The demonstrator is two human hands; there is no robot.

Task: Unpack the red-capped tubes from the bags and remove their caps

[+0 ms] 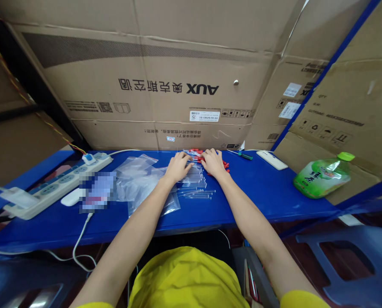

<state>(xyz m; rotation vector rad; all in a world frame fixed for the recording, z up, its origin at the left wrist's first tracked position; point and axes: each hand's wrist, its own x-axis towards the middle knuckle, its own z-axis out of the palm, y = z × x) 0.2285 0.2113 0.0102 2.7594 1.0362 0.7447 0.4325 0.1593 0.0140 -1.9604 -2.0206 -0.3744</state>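
Several thin clear plastic tubes [192, 179] lie roughly side by side on the blue table, a few of them apart nearer the front edge. My left hand [178, 166] is over their left end, its fingers bent inward and closed. Facing it, my right hand [213, 162] is closed among small red pieces [226, 164], which look like caps. More red pieces lie between and behind the hands. What either hand's fingertips hold is too small to make out. Clear plastic bags [136, 182] lie beside and under my left forearm.
A white power strip [65, 182] with plugs and a phone-like device [97, 192] on a cable are at left. A green screwdriver [245, 156], a white flat device [272, 160] and a green bottle [322, 176] lie at right. Cardboard [165, 64] walls the back.
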